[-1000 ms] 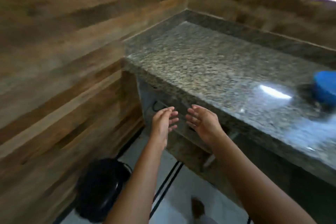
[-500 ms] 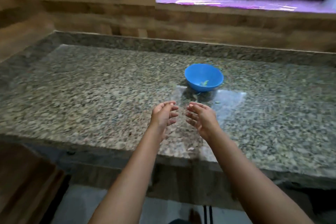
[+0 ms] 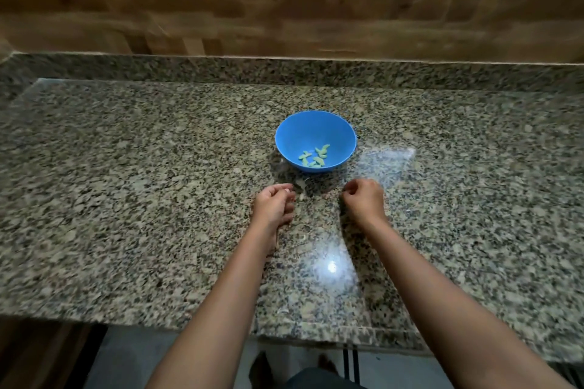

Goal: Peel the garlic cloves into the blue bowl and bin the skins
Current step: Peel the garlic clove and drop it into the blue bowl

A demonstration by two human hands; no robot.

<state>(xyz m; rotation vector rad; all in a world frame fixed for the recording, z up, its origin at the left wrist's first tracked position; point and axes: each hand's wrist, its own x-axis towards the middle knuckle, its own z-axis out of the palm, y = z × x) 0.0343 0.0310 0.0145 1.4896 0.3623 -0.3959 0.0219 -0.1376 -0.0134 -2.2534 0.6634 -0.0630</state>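
Blue bowl (image 3: pixel 301 129) (cloves (image 3: pixel 314 157) inside) on granite counter (image 3: pixel 126 199); left hand (image 3: pixel 273 205), right hand (image 3: pixel 364 200) curled, holding unclear.

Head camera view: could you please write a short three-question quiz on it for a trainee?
1. True or false: the round blue plastic bowl is empty.
2. Where are the left hand and the right hand? A: inside the bowl. B: nearer the person than the bowl, not touching it. C: behind the bowl.
3. Fill in: the bowl stands on the ___.
Key: 1 false, it holds pale peeled garlic cloves. 2 B. 3 speckled granite countertop.
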